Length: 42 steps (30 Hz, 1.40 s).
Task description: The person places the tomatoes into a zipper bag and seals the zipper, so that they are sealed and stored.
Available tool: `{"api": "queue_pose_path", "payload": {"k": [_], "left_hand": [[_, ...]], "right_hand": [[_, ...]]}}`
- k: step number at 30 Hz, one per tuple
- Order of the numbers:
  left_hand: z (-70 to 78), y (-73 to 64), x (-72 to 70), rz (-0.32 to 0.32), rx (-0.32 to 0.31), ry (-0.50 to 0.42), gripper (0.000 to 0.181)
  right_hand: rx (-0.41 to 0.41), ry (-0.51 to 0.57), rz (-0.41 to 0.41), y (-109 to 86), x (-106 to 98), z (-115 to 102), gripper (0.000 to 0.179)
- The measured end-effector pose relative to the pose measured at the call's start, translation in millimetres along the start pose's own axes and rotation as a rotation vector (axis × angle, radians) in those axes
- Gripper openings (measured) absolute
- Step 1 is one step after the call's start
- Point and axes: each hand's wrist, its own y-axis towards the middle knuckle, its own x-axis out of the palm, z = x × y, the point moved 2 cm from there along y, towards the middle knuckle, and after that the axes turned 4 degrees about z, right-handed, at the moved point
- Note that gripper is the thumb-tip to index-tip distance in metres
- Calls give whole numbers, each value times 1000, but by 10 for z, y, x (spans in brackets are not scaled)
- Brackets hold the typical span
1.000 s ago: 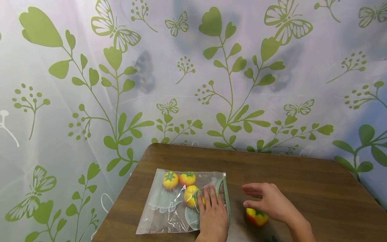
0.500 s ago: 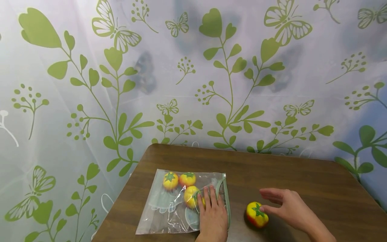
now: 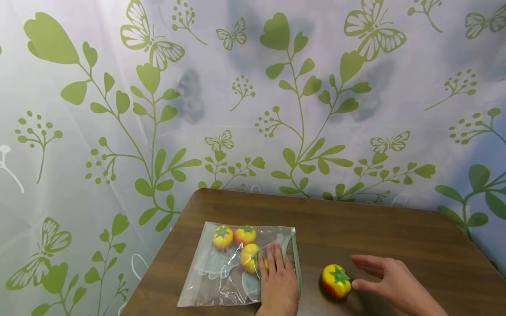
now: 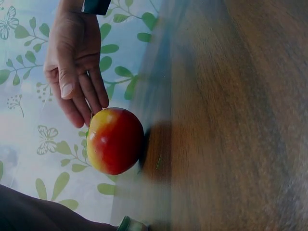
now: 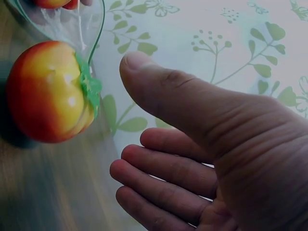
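Note:
My left hand (image 3: 278, 283) rests on a clear plastic zip bag (image 3: 193, 285), its fingers extended over the side near the green-edged opening. Inside the bag lie three yellow-and-red fruits with green star-shaped caps, one (image 3: 223, 237) at the far left, another (image 3: 245, 235) beside it, and a third (image 3: 250, 258) by my left fingertips. A fourth fruit (image 3: 336, 281) of the same kind sits on the table to the right of the bag. Just right of it is my right hand (image 3: 389, 278), thumb and fingers apart and holding nothing. The right wrist view shows a gap between thumb and fruit (image 5: 50, 91).
The brown wooden table (image 3: 379, 228) has a rounded far-left corner. Behind it hangs a pale curtain (image 3: 245, 175) printed with green leaves and butterflies. The bag's green zip edge (image 3: 296, 259) faces the loose fruit.
My right hand has moved right and slightly toward me, from over the loose fruit to beside it, uncovering it. The left hand and bag have stayed put.

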Motion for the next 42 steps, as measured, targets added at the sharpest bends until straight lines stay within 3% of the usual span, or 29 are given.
{"api": "queue_pose_path", "payload": {"k": [9,17,23,34,42], "left_hand": [[-11,-15,1,28,9,8,47],[-10,-24,0,39,6,2,47],[-10,-28,-2,43,3,6,48],[8,-19,-18,55,-8,15,41],[-3,-29,-21,48,0,8,44]], "right_hand": [[-31,-29,-13,-48,6,99,71],[4,11,-48,-42,42,167,76],[-32,55,-80,-25,79,184,74],[-82,41,-91,4,184,212,71],[-47,90,-86,64,295,195,73]]}}
